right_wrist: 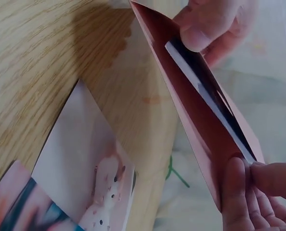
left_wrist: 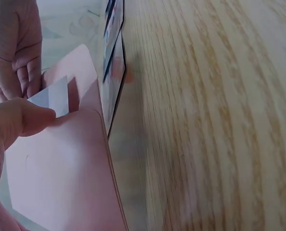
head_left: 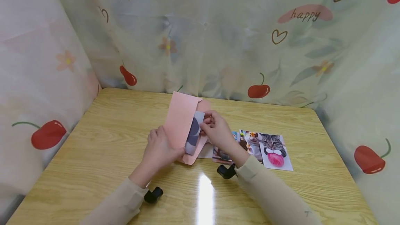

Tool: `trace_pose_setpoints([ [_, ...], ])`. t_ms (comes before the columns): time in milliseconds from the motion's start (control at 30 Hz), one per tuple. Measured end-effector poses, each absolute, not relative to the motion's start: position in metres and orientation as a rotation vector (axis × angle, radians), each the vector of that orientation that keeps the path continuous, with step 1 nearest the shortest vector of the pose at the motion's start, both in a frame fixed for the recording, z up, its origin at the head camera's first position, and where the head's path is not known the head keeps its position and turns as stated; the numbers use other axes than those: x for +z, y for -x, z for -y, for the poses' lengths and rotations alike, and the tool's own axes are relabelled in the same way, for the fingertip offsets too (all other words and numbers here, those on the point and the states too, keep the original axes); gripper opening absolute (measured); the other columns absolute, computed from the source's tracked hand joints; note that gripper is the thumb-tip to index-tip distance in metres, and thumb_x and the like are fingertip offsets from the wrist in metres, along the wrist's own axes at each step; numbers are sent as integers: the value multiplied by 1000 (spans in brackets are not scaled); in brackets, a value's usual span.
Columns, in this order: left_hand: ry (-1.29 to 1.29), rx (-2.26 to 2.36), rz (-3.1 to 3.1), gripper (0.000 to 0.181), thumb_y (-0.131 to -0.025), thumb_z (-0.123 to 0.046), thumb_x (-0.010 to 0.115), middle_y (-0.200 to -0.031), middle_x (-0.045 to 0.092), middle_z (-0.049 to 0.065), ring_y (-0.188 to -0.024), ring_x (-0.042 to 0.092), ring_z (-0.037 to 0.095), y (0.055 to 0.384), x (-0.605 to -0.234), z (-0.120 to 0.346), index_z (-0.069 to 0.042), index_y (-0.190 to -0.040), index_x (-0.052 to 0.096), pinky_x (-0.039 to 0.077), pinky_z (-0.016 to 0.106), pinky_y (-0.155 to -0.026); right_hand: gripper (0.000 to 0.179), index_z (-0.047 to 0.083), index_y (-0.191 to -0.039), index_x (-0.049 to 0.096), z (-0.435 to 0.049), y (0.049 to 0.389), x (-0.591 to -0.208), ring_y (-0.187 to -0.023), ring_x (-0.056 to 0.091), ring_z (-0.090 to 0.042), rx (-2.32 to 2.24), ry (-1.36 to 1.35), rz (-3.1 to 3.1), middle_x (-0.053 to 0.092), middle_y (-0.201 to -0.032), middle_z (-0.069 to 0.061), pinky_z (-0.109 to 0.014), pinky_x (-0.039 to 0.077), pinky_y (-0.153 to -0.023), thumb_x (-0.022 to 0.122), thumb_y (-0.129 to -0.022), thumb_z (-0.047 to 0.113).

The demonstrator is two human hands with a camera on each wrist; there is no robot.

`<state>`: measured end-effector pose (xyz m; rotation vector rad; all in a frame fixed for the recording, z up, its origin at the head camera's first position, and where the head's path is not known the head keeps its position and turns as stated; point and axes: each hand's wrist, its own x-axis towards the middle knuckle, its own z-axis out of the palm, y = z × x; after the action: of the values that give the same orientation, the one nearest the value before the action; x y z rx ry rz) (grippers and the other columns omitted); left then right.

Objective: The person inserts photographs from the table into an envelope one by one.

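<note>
My left hand (head_left: 160,148) grips a pink envelope (head_left: 178,121), holding it tilted up off the table with its mouth facing right. A photo card (head_left: 194,133) with a dark rounded shape on grey sits partly inside that mouth. At the card's outer edge, the thumb and fingers of my right hand (head_left: 218,131) pinch it. In the left wrist view, the left thumb lies over the envelope's opening edge, next to the card's corner (left_wrist: 60,98). The right wrist view looks into the envelope (right_wrist: 201,139), with the card (right_wrist: 213,98) lying along one inner wall.
Several overlapping photos lie right of the envelope, partly under my right forearm: a cat with a pink ball (head_left: 275,152), a small animal in white (head_left: 251,143), and a pale one with small white animals (right_wrist: 104,187). Patterned curtains (head_left: 203,44) enclose the wooden table (head_left: 118,121).
</note>
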<state>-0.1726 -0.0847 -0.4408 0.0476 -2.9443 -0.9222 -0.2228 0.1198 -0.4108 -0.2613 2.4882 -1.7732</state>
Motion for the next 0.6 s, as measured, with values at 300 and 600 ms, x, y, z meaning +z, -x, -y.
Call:
trace_pose_setpoints([
  [300, -95, -933, 2980, 103, -60, -63, 76, -111, 41, 18, -96, 42, 29, 171, -437, 80, 5, -130, 41, 44, 42, -77, 24, 5, -111, 56, -106, 231, -419, -72, 68, -23, -1869, 163, -2487, 66, -84, -11, -33, 56, -64, 66, -90, 5],
  [600, -118, -957, 2983, 100, -59, -64, 75, -111, 45, 13, -95, 43, 25, 171, -439, 80, -1, -131, 47, 43, 41, -76, 14, 3, -99, 56, -101, 237, -428, -66, 68, -23, -1829, 123, -2489, 65, -80, -11, -33, 56, -61, 66, -90, 4],
])
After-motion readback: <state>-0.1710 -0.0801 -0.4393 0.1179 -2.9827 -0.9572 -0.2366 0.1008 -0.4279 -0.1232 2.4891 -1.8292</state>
